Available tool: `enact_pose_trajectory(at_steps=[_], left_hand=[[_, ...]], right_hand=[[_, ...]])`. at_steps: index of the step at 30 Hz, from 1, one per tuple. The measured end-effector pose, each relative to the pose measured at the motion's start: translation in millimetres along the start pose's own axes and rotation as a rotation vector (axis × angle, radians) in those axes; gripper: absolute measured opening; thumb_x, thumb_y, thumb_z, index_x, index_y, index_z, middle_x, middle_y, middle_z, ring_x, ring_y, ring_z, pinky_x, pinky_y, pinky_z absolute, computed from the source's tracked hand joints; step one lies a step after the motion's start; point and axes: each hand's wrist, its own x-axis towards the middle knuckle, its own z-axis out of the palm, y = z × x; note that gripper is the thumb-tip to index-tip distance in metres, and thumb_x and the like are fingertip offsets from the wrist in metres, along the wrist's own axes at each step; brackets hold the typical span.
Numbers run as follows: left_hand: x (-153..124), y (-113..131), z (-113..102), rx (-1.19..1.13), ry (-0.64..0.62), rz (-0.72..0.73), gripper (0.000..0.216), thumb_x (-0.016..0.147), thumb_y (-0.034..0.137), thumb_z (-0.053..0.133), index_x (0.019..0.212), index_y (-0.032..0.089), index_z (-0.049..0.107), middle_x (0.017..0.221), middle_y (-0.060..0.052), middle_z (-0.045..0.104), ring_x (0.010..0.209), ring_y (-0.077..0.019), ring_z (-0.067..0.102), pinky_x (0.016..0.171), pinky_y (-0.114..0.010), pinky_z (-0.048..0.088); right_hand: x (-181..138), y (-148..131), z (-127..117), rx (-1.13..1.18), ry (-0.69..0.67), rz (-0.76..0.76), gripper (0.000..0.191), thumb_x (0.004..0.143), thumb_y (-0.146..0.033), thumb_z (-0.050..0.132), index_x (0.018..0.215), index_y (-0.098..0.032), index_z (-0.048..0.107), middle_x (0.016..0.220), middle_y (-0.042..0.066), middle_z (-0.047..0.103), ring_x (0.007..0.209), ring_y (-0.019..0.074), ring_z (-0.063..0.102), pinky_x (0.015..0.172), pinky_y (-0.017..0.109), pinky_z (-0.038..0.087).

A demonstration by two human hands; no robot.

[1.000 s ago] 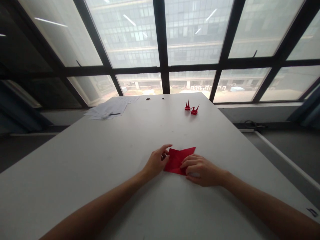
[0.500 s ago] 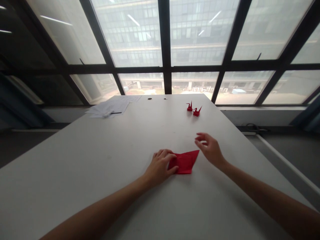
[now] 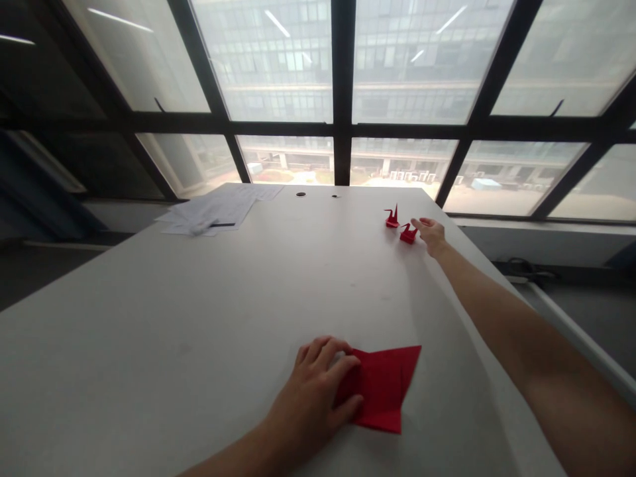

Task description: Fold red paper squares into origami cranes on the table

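Note:
A folded piece of red paper (image 3: 380,384) lies on the white table in front of me. My left hand (image 3: 320,387) grips its left side, with the thumb and curled fingers over the paper; part of it is hidden under them. Far forward on the right, my right hand (image 3: 430,233) has its fingertips pinched at the tail of the nearer red paper crane (image 3: 408,236). That tail is mostly covered by the fingers. A second red paper crane (image 3: 392,218) stands just behind and to the left, its tail pointing up.
White sheets of paper (image 3: 223,204) are spread at the table's far left, with a dark pen-like stick (image 3: 222,224) on them. Two round holes show near the far edge of the table (image 3: 199,291). Large windows rise beyond it.
My right hand has reached forward from beside the red paper to the nearer crane and closed on its tail. My left hand stays on the folded paper; the view has shifted.

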Motion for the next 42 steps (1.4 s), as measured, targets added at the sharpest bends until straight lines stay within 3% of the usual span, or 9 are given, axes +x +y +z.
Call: enact_pose_trajectory(at_steps=[4,9,13,16,21,28,36,42], left_hand=[[-1.2,-1.7,1.0,-0.014,-0.016,-0.008,0.048,0.077,0.024,0.075,0.121,0.032,0.058,0.131,-0.004,0.056,0.124,-0.0293,0.043,0.106,-0.046,0.034],[-2.1,-2.0,1.4,-0.025,-0.027,-0.02,0.047,0.075,0.028,0.077,0.118,0.031,0.059,0.13,-0.005,0.056,0.123,-0.0309,0.044,0.105,-0.047,0.036],[-3.0,-1.7,1.7,-0.026,-0.025,-0.024,0.046,0.077,0.029,0.075,0.12,0.032,0.059,0.131,-0.004,0.056,0.124,-0.0306,0.043,0.106,-0.047,0.035],[-3.6,-1.1,1.9,-0.038,-0.017,-0.032,0.044,0.078,0.03,0.074,0.12,0.032,0.059,0.131,-0.004,0.056,0.124,-0.0305,0.043,0.107,-0.047,0.034],[-3.0,0.4,1.2,-0.061,-0.024,-0.029,0.041,0.081,0.033,0.073,0.12,0.033,0.059,0.13,-0.004,0.056,0.124,-0.0294,0.043,0.108,-0.047,0.032],[-1.1,1.7,0.8,-0.073,-0.01,-0.029,0.038,0.082,0.035,0.072,0.119,0.032,0.06,0.128,-0.004,0.057,0.124,-0.0296,0.043,0.108,-0.047,0.031],[-0.8,3.7,0.5,-0.068,0.001,-0.025,0.037,0.083,0.036,0.072,0.118,0.032,0.061,0.126,-0.005,0.058,0.123,-0.0297,0.044,0.108,-0.049,0.032],[-2.1,4.1,0.0,-0.079,-0.009,-0.027,0.039,0.082,0.037,0.073,0.119,0.033,0.06,0.129,-0.003,0.057,0.125,-0.0287,0.042,0.109,-0.047,0.031]], right_hand=[[24.4,4.4,9.2,0.054,-0.143,-0.022,0.037,0.066,-0.033,0.083,0.097,-0.015,0.072,0.089,0.005,0.071,0.079,0.0163,0.062,0.065,0.026,0.053],[32.8,2.1,21.6,0.078,-0.314,0.01,0.032,0.069,-0.029,0.082,0.096,-0.013,0.075,0.079,0.006,0.071,0.064,0.0146,0.06,0.055,0.027,0.052],[30.4,-2.1,33.0,0.049,-0.38,0.071,0.026,0.086,-0.034,0.069,0.093,-0.01,0.074,0.071,0.007,0.068,0.056,0.0147,0.057,0.048,0.028,0.05],[28.0,-4.9,38.8,0.02,-0.384,0.075,0.034,0.095,-0.039,0.057,0.086,-0.011,0.074,0.074,0.007,0.068,0.057,0.0134,0.056,0.05,0.025,0.049],[21.0,-8.6,41.7,-0.028,-0.412,0.054,0.039,0.098,-0.04,0.052,0.081,-0.012,0.073,0.078,0.008,0.071,0.058,0.0128,0.055,0.055,0.024,0.049],[-3.9,-18.3,51.8,-0.039,-0.563,0.051,0.045,0.1,-0.043,0.047,0.093,-0.009,0.074,0.06,0.008,0.067,0.049,0.0154,0.055,0.05,0.028,0.049],[-22.6,-26.2,85.4,-0.031,-0.548,0.016,0.052,0.097,-0.059,0.046,0.103,-0.012,0.069,0.055,0.002,0.063,0.043,0.0142,0.055,0.046,0.027,0.049],[-28.8,-26.4,105.6,-0.061,-0.479,0.024,0.06,0.094,-0.066,0.043,0.092,-0.012,0.068,0.048,0.001,0.057,0.04,0.0138,0.051,0.042,0.026,0.047]])
